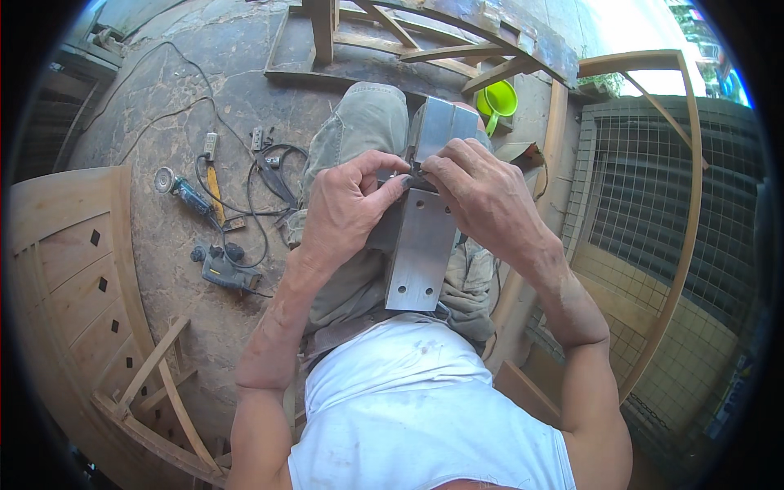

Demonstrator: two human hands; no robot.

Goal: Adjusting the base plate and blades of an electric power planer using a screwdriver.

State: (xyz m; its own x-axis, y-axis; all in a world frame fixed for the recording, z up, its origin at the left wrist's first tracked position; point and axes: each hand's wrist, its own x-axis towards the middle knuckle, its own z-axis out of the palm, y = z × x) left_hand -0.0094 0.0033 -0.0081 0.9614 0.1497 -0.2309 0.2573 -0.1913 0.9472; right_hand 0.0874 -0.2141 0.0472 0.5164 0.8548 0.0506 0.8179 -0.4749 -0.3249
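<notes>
A long metal tool (420,253) lies lengthwise on my lap, its flat silver faces up; it looks like an upturned electric planer. One plate, with several round holes, is nearer my body, and another plate (445,122) is farther off. Between them is a dark gap, where my fingers meet. My left hand (347,200) is curled, thumb and forefinger at the gap's left side. From the right, my right hand (482,184) bends its fingers down into the gap in a pinch. Whatever small part is between the fingertips is hidden.
An angle grinder (189,200), a grey power tool (224,271) and tangled cords (257,188) lie on the concrete floor at left. Beside them leans a carved wooden panel (73,278). Timber frames (392,41) stand ahead, with a green dipper (498,100) nearby. Wire mesh (653,180) is at right.
</notes>
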